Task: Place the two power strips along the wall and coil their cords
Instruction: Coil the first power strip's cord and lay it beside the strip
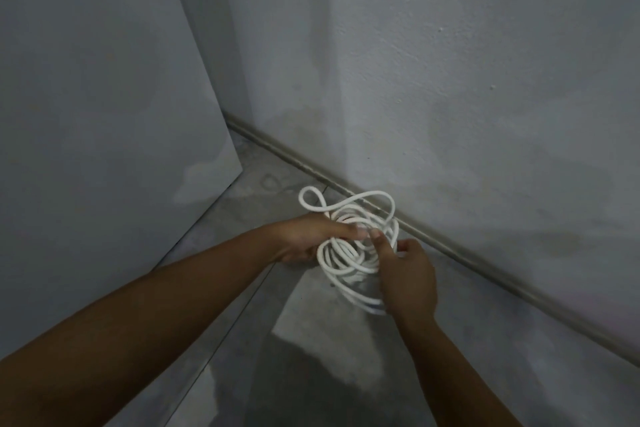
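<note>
Left hand (304,239) gripping cord (341,253), concrete floor (311,340), wall (485,80)

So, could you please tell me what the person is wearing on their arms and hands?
The left forearm and right forearm are bare, no sleeves in view. The left hand and right hand have no gloves; I see no watch, bracelet or rings.

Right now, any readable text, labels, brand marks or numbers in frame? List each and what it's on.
None readable.
The white cord, held in the left hand and the right hand, shows no print.
The wall, grey panel and floor show no writing or signs.
No power strip body is in view.
</note>
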{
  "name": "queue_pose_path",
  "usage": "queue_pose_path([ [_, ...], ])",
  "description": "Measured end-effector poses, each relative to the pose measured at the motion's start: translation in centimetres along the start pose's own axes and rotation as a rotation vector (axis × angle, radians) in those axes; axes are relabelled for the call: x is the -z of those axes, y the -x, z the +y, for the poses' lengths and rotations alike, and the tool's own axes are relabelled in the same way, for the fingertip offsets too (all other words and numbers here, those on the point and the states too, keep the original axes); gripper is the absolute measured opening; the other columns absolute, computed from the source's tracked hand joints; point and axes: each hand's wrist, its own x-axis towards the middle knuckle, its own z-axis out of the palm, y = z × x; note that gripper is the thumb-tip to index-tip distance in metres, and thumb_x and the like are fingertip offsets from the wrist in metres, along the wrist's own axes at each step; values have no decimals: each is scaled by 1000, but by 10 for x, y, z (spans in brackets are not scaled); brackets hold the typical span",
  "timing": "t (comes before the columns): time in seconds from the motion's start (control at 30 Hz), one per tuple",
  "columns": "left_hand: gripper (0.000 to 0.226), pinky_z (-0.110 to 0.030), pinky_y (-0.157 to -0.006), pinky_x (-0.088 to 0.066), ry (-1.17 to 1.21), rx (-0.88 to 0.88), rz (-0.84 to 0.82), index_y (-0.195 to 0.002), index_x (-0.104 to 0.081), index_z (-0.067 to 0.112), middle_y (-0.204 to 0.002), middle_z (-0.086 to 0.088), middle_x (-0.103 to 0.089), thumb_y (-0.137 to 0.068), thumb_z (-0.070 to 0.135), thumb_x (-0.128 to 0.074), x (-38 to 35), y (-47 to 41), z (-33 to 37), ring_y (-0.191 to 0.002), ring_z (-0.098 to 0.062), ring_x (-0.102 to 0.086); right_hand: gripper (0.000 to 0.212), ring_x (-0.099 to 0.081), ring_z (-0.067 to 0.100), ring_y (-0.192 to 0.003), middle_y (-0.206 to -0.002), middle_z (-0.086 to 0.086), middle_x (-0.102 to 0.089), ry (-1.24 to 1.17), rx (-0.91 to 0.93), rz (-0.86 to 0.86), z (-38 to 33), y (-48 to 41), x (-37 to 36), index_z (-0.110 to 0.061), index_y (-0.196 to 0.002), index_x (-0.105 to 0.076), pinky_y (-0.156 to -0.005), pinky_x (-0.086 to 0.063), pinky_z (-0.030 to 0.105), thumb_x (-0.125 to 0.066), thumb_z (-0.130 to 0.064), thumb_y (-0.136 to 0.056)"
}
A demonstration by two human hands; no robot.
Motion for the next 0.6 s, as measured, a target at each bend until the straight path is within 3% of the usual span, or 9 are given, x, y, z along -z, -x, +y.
queue_pose_path([
  [0.13, 25, -32, -77, -57, -7, -12, 131, -104, -70, 0, -95, -17, -72, -81, 10, -65, -6, -6, 3, -79, -23, -70, 43, -57, 7, -62, -67, -8, -59, -59, 19, 86, 1, 4, -5, -23, -78, -54, -51, -33, 23, -48, -64, -87],
  [0.23, 13, -27, -64, -55, 74, -38, 173, -89, -70, 4, -75, -11, -71, -84, 10, -60, -9, -10, 0, -62, -19, -68, 50, -63, 13, -72, -79, -3, -67, -309, -50, 24, 2, 2, -8, -13, -91, -61, -57, -40, 23, -57, -63, -82],
  [0.27, 14, -26, -61, -55, 116, -32, 190, -82, -69, 6, -67, -9, -70, -87, 12, -57, -9, -10, -1, -57, -18, -67, 58, -65, 18, -76, -86, 3, -70, -430, -100, -61, 1, 1, -8, -10, -97, -64, -60, -44, 25, -57, -65, -80],
  [0.33, 24, -26, -56, -51, 151, -24, 251, -69, -67, 9, -53, -5, -65, -89, 19, -58, -7, -11, -4, -48, -16, -62, 74, -70, 25, -94, -103, 10, -73, -736, -218, -397, -1, 2, -8, -9, -109, -69, -72, -53, 29, -45, -73, -80],
  [0.43, 30, -19, -44, -45, 142, -47, 296, -64, -60, 12, -41, 0, -55, -90, 24, -59, -8, -9, -4, -36, -12, -54, 86, -63, 33, -113, -122, 20, -65, -1130, -406, -784, 2, -4, 0, -5, -124, -64, -83, -56, 40, -35, -75, -83],
  [0.53, 23, -16, -40, -44, 175, -31, 233, -73, -57, 9, -40, 1, -54, -91, 22, -58, -9, -9, -4, -34, -10, -53, 76, -66, 38, -105, -123, 25, -62, -1219, -524, -933, 7, -14, 11, 0, -129, -58, -77, -58, 44, -43, -63, -88],
  [0.6, 20, -18, -42, -46, 192, -8, 158, -76, -59, 7, -43, -1, -56, -90, 21, -59, -10, -9, -5, -36, -11, -55, 70, -59, 39, -116, -137, 26, -51, -1144, -456, -950, 7, -22, 16, 0, -137, -49, -91, -53, 49, -39, -56, -96],
])
